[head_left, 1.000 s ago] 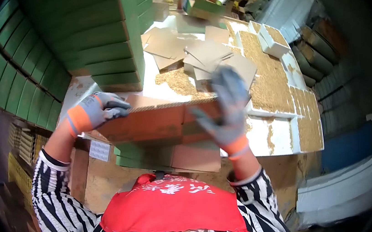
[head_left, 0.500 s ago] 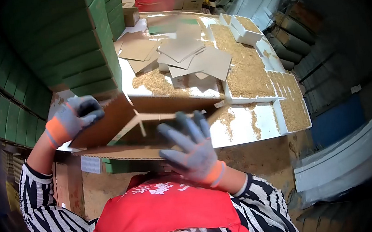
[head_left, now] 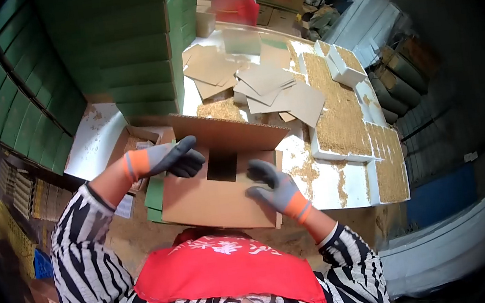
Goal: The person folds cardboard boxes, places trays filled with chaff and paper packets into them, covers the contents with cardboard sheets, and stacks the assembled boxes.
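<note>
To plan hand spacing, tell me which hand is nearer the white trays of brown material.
Right. The right hand is at the right end of the carton, left of the white trays; the left hand is at the carton's left end, farther off.

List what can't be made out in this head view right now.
Inside of the box: head view, mostly covered by its folded flaps; only a dark gap shows.
Left hand: head view; the hand hides its own underside, so contact with the box is unclear.
Other person: head view, cut off by the top edge.
Lettering: head view, too small and slanted.
</note>
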